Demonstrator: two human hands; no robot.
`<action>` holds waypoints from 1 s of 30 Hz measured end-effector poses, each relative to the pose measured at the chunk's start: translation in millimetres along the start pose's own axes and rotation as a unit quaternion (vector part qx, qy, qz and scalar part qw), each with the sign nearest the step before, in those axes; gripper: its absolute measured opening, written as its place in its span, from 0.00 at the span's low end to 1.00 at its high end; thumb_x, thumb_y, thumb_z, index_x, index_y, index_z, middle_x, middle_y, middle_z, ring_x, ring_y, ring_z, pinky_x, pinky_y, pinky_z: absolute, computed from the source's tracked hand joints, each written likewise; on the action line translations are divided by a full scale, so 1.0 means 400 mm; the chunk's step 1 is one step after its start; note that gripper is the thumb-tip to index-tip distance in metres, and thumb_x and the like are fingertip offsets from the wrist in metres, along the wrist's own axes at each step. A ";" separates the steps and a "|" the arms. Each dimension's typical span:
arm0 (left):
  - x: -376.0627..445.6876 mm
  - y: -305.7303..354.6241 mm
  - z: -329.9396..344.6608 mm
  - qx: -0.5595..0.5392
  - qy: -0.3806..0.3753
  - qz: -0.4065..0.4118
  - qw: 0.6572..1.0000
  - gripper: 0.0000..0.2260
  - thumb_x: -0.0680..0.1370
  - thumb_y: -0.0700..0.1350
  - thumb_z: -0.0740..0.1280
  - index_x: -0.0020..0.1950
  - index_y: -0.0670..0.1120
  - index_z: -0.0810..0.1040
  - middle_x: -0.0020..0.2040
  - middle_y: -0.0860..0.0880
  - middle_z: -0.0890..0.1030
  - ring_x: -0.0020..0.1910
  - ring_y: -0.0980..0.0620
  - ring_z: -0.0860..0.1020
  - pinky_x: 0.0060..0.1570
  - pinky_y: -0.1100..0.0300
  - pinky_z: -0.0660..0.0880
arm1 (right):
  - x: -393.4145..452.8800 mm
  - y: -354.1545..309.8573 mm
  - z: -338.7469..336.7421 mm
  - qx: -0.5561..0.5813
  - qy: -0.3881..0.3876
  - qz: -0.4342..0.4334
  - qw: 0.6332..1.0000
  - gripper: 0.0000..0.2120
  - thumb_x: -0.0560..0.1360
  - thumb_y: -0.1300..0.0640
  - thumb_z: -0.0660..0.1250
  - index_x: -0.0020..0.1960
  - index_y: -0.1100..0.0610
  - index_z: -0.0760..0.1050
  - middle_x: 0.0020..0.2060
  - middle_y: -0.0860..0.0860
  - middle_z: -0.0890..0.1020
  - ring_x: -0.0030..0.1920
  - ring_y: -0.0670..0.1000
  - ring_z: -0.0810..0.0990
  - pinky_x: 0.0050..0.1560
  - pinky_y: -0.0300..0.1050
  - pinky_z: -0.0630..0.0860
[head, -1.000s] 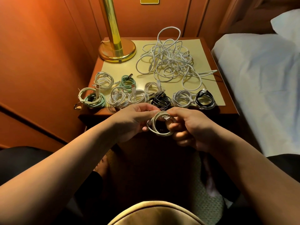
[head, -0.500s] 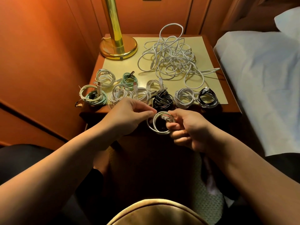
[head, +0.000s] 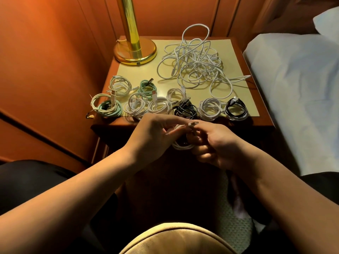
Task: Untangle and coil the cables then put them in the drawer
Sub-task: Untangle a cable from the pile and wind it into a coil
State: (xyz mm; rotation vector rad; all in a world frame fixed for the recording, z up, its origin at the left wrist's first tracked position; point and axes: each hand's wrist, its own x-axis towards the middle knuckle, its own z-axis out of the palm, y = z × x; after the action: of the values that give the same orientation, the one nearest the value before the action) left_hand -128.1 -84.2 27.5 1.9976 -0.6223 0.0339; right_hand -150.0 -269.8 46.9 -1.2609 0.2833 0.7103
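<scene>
A small white cable coil [head: 181, 146] hangs in front of the nightstand, held between both hands. My left hand [head: 154, 136] pinches its upper left side. My right hand [head: 214, 142] grips its right side, with a connector end [head: 193, 124] poking up above the fingers. A loose tangle of white cables [head: 198, 65] lies at the back of the nightstand [head: 264, 121]. Along the front edge sit several finished coils: white ones [head: 159, 105], mint green ones [head: 146, 87] and black ones [head: 186, 109]. No drawer shows; my arms cover the nightstand's front.
A brass lamp base [head: 135, 50] stands at the back left corner of the nightstand. A wood-panelled wall closes the left side. A bed with a white sheet [head: 297, 88] runs along the right. A tan rounded object [head: 176, 239] is at the bottom.
My hands have closed in around the coil, hiding most of it, and a connector end now sticks up above my right fingers. The view has shifted slightly.
</scene>
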 end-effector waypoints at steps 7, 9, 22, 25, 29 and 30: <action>0.012 0.010 0.016 -0.221 0.099 -0.089 0.966 0.10 0.77 0.36 0.72 0.58 0.35 0.84 0.49 0.39 0.86 0.45 0.48 0.83 0.49 0.58 0.81 | 0.002 0.000 0.005 -0.129 0.040 -0.053 0.989 0.13 0.88 0.49 0.54 0.47 0.52 0.68 0.31 0.47 0.68 0.25 0.44 0.61 0.24 0.37 0.57; 0.021 0.020 0.010 -0.246 0.149 -0.094 0.953 0.11 0.78 0.36 0.72 0.58 0.33 0.83 0.50 0.35 0.85 0.43 0.46 0.82 0.48 0.56 0.80 | 0.013 0.000 0.012 -0.168 0.056 -0.081 0.981 0.14 0.88 0.48 0.54 0.46 0.53 0.68 0.31 0.47 0.70 0.24 0.44 0.62 0.23 0.37 0.59; 0.020 0.012 -0.033 -0.118 0.001 -0.091 0.989 0.08 0.72 0.47 0.80 0.49 0.47 0.88 0.43 0.47 0.87 0.43 0.40 0.84 0.46 0.42 0.82 | 0.007 0.023 0.046 -0.272 0.055 -0.141 0.950 0.15 0.86 0.58 0.56 0.45 0.48 0.76 0.28 0.38 0.77 0.29 0.39 0.73 0.26 0.30 0.65; 0.029 0.010 -0.051 -0.124 -0.013 -0.126 0.984 0.13 0.70 0.50 0.80 0.53 0.49 0.86 0.48 0.50 0.87 0.46 0.50 0.85 0.50 0.49 0.84 | 0.020 0.022 0.031 -0.239 0.067 -0.112 0.962 0.13 0.87 0.49 0.56 0.53 0.54 0.76 0.37 0.49 0.72 0.31 0.46 0.65 0.27 0.39 0.59; 0.031 0.000 -0.063 -0.102 -0.062 -0.141 0.983 0.13 0.72 0.42 0.80 0.55 0.44 0.85 0.50 0.49 0.87 0.50 0.50 0.86 0.54 0.49 0.83 | 0.020 0.015 0.014 -0.172 0.083 -0.059 0.980 0.09 0.85 0.53 0.60 0.51 0.56 0.73 0.35 0.52 0.70 0.28 0.46 0.63 0.28 0.37 0.56; 0.030 0.000 -0.061 -0.099 -0.063 -0.140 0.983 0.12 0.72 0.40 0.79 0.54 0.43 0.85 0.49 0.48 0.88 0.49 0.49 0.86 0.53 0.48 0.84 | 0.018 0.012 0.015 -0.157 0.075 -0.050 0.983 0.08 0.85 0.53 0.60 0.48 0.54 0.72 0.32 0.50 0.70 0.26 0.45 0.62 0.27 0.36 0.56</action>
State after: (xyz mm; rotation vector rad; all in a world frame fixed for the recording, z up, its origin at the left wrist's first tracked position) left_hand -112.0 -68.6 43.0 1.8852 -0.4011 -0.3159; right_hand -148.5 -261.1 41.1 -1.6220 0.2338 0.5881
